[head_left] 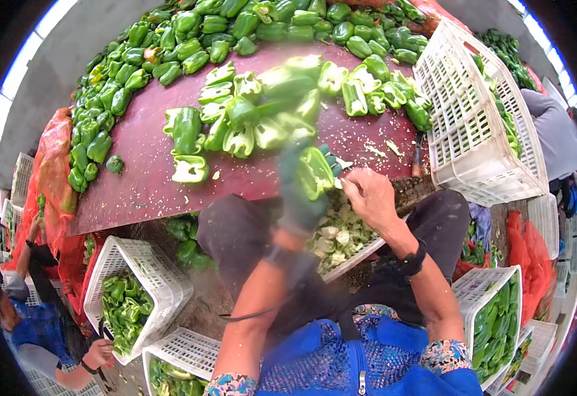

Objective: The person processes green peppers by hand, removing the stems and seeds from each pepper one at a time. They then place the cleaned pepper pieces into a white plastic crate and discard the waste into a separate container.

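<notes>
My left hand, in a dark green glove and partly blurred, grips a cut green bell pepper with its hollow inside showing. Just right of it, my bare right hand is closed with thumb and fingertips together; what they pinch, if anything, is hidden. Below both hands a pale crate between my knees holds whitish-green pepper cores. Cut pepper halves lie beyond my left hand on the dark red board, some smeared by the camera.
Whole green peppers are heaped along the board's far and left edges. A white crate stands tilted at the right. More crates of peppers are beside me. A co-worker sits at the left, another person at the right.
</notes>
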`<state>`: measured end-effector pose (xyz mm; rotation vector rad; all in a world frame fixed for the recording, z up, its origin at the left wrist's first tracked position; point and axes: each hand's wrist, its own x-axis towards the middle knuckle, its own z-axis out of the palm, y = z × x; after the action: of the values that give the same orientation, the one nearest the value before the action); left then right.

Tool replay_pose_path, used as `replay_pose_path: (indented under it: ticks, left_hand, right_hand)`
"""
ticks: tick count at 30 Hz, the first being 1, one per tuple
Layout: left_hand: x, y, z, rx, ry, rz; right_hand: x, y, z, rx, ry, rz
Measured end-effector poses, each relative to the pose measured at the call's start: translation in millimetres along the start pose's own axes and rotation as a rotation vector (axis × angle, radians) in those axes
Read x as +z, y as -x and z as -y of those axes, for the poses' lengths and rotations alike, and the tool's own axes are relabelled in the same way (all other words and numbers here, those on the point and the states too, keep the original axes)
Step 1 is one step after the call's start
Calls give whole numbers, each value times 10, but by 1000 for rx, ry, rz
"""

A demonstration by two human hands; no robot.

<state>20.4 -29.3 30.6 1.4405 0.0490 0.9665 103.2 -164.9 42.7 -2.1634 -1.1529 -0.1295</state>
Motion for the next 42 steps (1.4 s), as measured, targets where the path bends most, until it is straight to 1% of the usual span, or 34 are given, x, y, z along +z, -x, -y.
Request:
replay_pose_path:
  ticks: [1,2,4,6,7,9,12,13,15,18,20,21,22,23,24,25,26,27,28,30,32,33,35,36,38,39,40,41,42]
  left_hand:
    - [-5,22,46,-1,-33,30]
    - [6,35,70,5,-85,37]
    - [55,72,98,23,-206,24]
    - [28,169,270,-60,-194,20]
    - [20,201,320,-102,-188,17]
    - [2,206,338,-103,-202,17]
    - [-70,147,194,-155,-80,76]
    - [-72,137,173,-150,-29,63]
    - [-67,95,153,-135,74,47]
    - [-62,108,108,-349,412,-35]
    - [-27,-112,-300,-491,376,-127]
    - [-34,-102,-297,-399,269,-117]
    - [-41,-93,-296,-307,156,-117]
    - [-48,-85,-295,-218,44,-127]
    - [-90,-44,-181,-101,-157,-106]
    - [-56,-34,-196,36,-278,-85]
    - [-22,-24,-209,175,-398,-80]
    - [45,57,-175,248,-569,53]
    - [104,199,-100,317,-740,187]
    - [101,230,76,286,-628,210]
    - [102,87,0,-106,-68,-35]
    - [75,77,-40,-311,210,-158]
    - [-11,66,47,-252,0,-136]
    - [-24,54,59,-232,20,-122]
    - [-39,20,-180,-97,-365,56]
    - [-95,50,-130,-60,-301,98]
    - [-110,62,4,-16,-218,144]
    - [-15,58,14,-88,-32,136]
    - [82,54,21,-158,153,116]
  right_hand:
    - [-7,-86,176,45,-86,-39]
    - [-18,-153,319,112,-123,29]
    - [190,-229,367,43,-26,-27]
    - [303,-280,346,-17,107,-48]
    - [329,-277,328,-16,89,-44]
    - [365,-279,307,-16,48,-35]
    - [302,-272,259,256,-466,-67]
    - [315,-271,176,367,-617,-72]
    - [129,-207,95,510,-627,163]
    - [-72,-100,48,183,200,242]
    - [-25,22,-154,141,176,121]
    - [-4,43,-227,117,165,59]
    - [13,24,-316,263,88,136]
    - [70,33,-374,452,-233,88]
    - [120,25,-384,634,-557,33]
    - [186,34,-416,806,-884,-26]
    - [363,81,-542,891,-1227,-67]
    - [407,40,-327,1004,-1541,-137]
    - [368,117,85,698,-1514,-48]
    - [396,161,344,557,-1523,29]
    - [621,-23,125,870,-1630,-3]
    - [641,-20,82,769,-1395,24]
    - [616,-34,-35,547,-919,69]
    - [516,-23,44,413,-708,-17]
    - [272,-86,348,440,-616,80]
    - [183,-92,432,463,-549,114]
    - [371,-6,250,341,-506,-23]
    - [259,2,253,419,-524,-20]
    - [158,13,183,380,-533,-85]
